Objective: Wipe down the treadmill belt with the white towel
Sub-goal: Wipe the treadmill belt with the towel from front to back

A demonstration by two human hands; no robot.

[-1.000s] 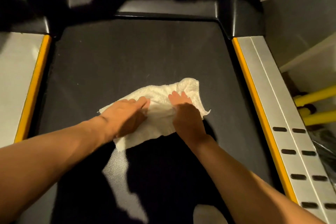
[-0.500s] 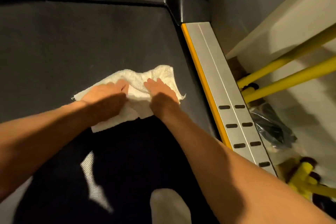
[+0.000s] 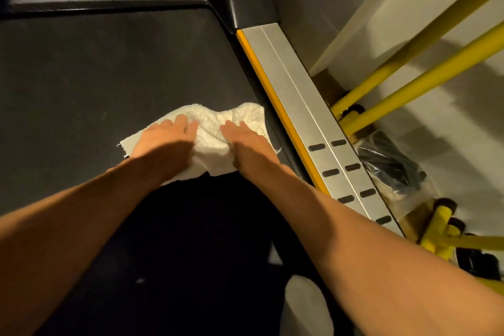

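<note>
Both hands, left [image 3: 166, 142] and right [image 3: 245, 142], pressed flat on soft, bunching white terry towel [image 3: 215, 131] beside the yellow-edged silver side rail [image 3: 289, 95]; hold by palm pressure.

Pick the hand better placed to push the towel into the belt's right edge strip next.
Right. The right hand presses the towel nearest the yellow trim; the left hand sits farther inboard on the belt.
</note>
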